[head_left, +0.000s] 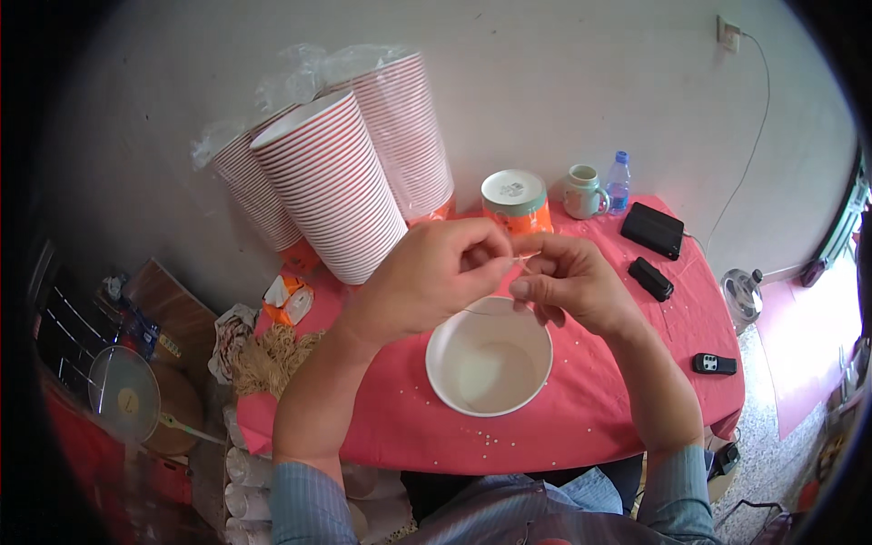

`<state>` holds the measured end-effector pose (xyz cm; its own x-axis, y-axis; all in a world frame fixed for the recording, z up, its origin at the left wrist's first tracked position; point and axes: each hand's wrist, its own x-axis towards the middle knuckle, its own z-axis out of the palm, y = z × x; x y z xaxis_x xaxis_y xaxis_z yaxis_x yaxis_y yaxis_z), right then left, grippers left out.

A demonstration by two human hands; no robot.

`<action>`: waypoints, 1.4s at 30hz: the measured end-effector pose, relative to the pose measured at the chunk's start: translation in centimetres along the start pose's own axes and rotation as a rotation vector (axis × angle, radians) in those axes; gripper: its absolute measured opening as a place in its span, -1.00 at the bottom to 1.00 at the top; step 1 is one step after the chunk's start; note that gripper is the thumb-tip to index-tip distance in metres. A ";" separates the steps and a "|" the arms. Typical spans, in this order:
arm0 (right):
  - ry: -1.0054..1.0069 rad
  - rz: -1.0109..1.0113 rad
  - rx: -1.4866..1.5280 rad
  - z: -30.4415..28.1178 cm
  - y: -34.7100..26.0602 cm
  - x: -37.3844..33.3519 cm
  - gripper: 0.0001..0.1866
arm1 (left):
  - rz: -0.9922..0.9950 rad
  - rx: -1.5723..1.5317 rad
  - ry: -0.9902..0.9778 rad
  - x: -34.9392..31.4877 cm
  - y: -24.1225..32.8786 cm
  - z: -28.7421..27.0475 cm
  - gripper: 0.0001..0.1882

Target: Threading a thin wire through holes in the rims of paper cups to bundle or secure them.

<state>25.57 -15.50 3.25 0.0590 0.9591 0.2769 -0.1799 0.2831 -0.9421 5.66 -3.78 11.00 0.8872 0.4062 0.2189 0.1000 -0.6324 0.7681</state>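
The left hand [459, 272] pinched a thin pale strand [523, 262] against the curled right hand [572, 280] — whose exact grip I couldn't tell — both held close, probably for fine control, above a white tub [440, 368] likely placed to catch small white beads [487, 438].

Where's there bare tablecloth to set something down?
Two mostly bare patches: between the left forearm and the white tub, and between the right forearm and the small black remote. It is crowded along the back, with cup stacks, an upturned tub, mug and bottle; loose white beads dot the cloth in front of the white tub.
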 end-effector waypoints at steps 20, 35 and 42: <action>-0.077 -0.342 -0.987 1.0 -1.4 -1.2 -0.27 | -0.037 0.091 0.026 -1.6 -6.8 2.5 -0.73; 0.032 -0.191 -0.895 -0.2 4.4 2.2 -0.87 | 0.225 0.325 0.326 -2.6 -11.9 2.8 -0.75; 0.080 -0.103 -0.777 -1.7 5.0 2.5 -0.85 | -0.099 0.365 -0.051 -2.0 -11.1 1.5 -0.77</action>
<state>26.48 -11.75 -1.07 0.1138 0.9167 0.3831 0.5670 0.2567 -0.7827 3.40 1.48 1.12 0.8856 0.4494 0.1168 0.3322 -0.7890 0.5168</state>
